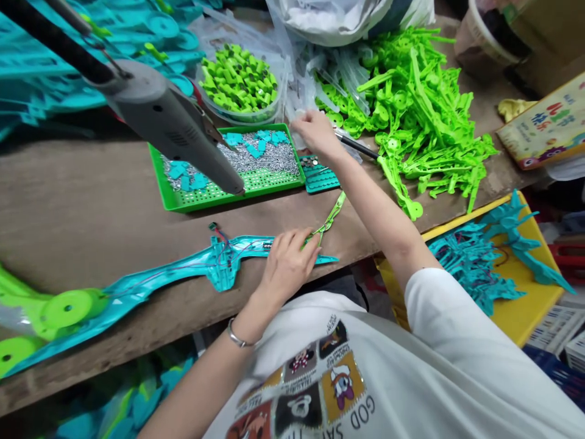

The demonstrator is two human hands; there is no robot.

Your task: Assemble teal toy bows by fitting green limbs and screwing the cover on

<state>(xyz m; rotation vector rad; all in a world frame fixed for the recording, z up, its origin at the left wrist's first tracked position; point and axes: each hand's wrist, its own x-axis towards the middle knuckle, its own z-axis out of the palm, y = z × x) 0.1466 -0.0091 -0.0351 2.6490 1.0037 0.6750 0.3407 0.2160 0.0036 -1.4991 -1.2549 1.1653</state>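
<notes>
A long teal plastic toy part (173,274) with thin wires lies along the front of the wooden bench (77,207). My left hand (287,263) rests on its right end, fingers pinched on a thin green plastic strip (329,218). My right hand (315,134) reaches back beside the green tray, fingers curled around something I cannot make out; a black-handled tool (356,146) lies just beyond it. A grey powered screwdriver (173,125) hangs above the tray.
The green tray (256,183) holds small screws and teal bits. Behind it stand a bowl of green pieces (240,79) and a big heap of green parts (420,110). A yellow bin (530,305) of teal parts sits at the right. Green discs (68,308) lie left.
</notes>
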